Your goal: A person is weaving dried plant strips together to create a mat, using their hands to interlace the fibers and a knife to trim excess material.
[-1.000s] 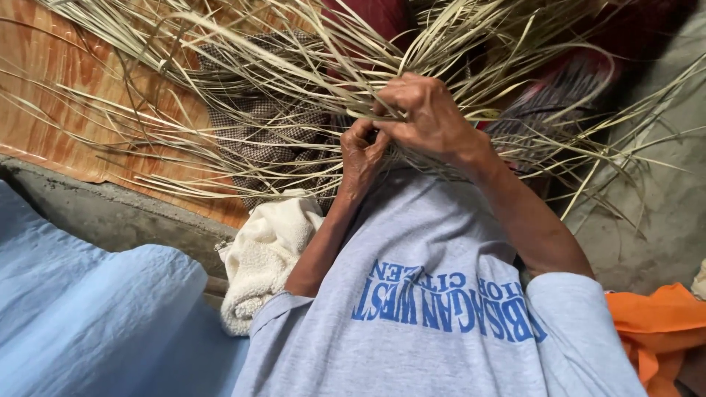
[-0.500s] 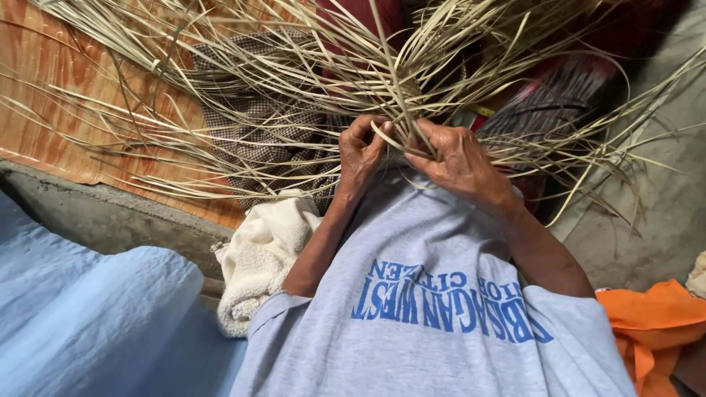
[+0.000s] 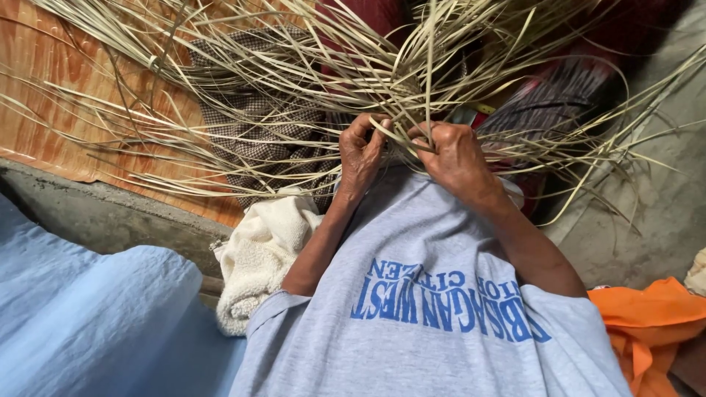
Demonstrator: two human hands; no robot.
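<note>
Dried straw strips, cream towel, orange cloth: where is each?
dried straw strips [image 3: 309, 81], head view, on the spread strands.
cream towel [image 3: 257, 254], head view, its middle fold.
orange cloth [image 3: 647, 323], head view, its upper fold.

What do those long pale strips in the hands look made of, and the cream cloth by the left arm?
The long pale strips look like dried plant leaf or straw: flat, narrow, matte, tan-green, and springy. Left hand and right hand pinch them. The cream cloth looks like terry or fleece, with a nubby surface.
</note>
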